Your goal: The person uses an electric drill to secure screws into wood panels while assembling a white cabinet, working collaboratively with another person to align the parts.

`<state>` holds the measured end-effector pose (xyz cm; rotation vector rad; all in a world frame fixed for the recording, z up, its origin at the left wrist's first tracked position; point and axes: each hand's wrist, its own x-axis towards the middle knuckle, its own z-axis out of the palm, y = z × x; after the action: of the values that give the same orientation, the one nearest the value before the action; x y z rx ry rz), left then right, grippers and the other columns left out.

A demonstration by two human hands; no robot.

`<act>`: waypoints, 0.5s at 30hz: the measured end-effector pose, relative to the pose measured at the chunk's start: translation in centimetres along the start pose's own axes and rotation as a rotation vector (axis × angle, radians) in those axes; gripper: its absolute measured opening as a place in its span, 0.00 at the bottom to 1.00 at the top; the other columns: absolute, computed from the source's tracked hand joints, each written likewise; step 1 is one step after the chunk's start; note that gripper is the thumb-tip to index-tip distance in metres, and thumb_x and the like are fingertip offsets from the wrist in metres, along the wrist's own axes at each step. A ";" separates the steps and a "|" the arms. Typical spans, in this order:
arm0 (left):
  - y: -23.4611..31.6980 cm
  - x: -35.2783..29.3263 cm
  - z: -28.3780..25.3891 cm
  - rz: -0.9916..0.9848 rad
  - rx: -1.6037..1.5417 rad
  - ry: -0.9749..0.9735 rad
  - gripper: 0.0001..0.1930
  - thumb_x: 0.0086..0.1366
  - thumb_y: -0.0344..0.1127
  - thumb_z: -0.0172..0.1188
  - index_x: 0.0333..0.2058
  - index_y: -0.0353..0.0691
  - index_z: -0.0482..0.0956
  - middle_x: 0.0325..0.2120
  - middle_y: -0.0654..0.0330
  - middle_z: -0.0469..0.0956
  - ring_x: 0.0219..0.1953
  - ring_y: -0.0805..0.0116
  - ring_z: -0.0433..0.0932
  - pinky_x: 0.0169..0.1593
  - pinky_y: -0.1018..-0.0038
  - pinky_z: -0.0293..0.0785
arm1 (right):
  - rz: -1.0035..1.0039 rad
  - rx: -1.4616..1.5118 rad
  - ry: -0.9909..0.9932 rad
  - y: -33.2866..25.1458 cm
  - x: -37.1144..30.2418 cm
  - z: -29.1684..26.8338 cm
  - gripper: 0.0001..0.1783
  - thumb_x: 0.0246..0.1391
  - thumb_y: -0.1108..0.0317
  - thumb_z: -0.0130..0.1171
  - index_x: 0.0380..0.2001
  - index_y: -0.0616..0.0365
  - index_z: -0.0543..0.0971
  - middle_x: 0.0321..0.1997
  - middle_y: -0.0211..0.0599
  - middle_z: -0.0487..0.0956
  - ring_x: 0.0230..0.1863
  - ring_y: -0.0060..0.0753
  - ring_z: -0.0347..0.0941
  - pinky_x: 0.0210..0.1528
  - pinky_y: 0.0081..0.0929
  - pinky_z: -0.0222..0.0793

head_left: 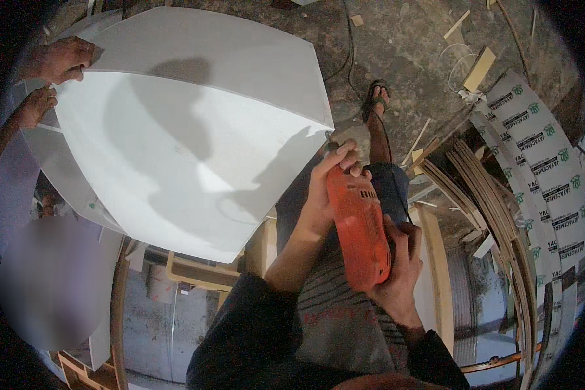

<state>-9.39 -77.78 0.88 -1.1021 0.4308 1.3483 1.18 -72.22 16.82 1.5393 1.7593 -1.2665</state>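
A red corded power drill lies across my two hands. My left hand wraps round its front end by the chuck. At the rear, my right hand grips it; my fingers partly hide the handle. The drill's tip meets or nearly meets the right corner of a large white panel; I cannot tell whether it touches. A second white panel joins the first along its far edge. At the left, a co-worker's upper hand and lower hand hold the panels' edges.
A foot in a sandal stands on the stained concrete floor, beside a dark cable. Wood offcuts lie scattered. Stacked thin boards and printed white sheets fill the right side. A wooden frame sits below the panel.
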 end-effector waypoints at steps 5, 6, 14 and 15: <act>-0.1 0.5 -1.1 0.007 -0.077 -0.134 0.05 0.60 0.38 0.54 0.29 0.51 0.66 0.18 0.76 0.63 0.26 0.79 0.69 0.42 0.70 0.70 | -0.060 -0.075 -0.013 -0.5 0.3 -0.4 0.46 0.24 0.61 0.71 0.54 0.54 0.64 0.41 0.46 0.63 0.41 0.49 0.67 0.34 0.41 0.70; -0.2 0.6 -1.1 0.012 -0.082 -0.151 0.05 0.60 0.38 0.54 0.28 0.51 0.66 0.18 0.76 0.62 0.26 0.79 0.69 0.42 0.70 0.70 | -0.068 -0.073 -0.010 -0.5 0.3 -0.5 0.47 0.23 0.62 0.71 0.54 0.54 0.64 0.41 0.46 0.63 0.40 0.49 0.67 0.34 0.40 0.70; -0.3 0.5 -0.6 0.046 -0.112 -0.117 0.02 0.61 0.37 0.51 0.30 0.50 0.68 0.17 0.76 0.63 0.24 0.78 0.69 0.40 0.71 0.71 | -0.030 -0.142 -0.062 -0.9 0.4 -1.1 0.52 0.20 0.61 0.72 0.57 0.48 0.62 0.45 0.46 0.63 0.43 0.51 0.68 0.33 0.46 0.67; -0.2 0.5 -0.6 0.065 -0.083 -0.114 0.03 0.61 0.38 0.51 0.30 0.49 0.69 0.17 0.76 0.63 0.24 0.78 0.69 0.40 0.71 0.71 | -0.031 -0.152 -0.067 -1.0 0.4 -1.3 0.54 0.19 0.60 0.72 0.58 0.46 0.61 0.45 0.46 0.63 0.44 0.51 0.68 0.33 0.47 0.66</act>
<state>-8.85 -77.98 0.30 -1.0807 0.3319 1.4894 0.39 -70.80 17.43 1.3736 1.7990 -1.1565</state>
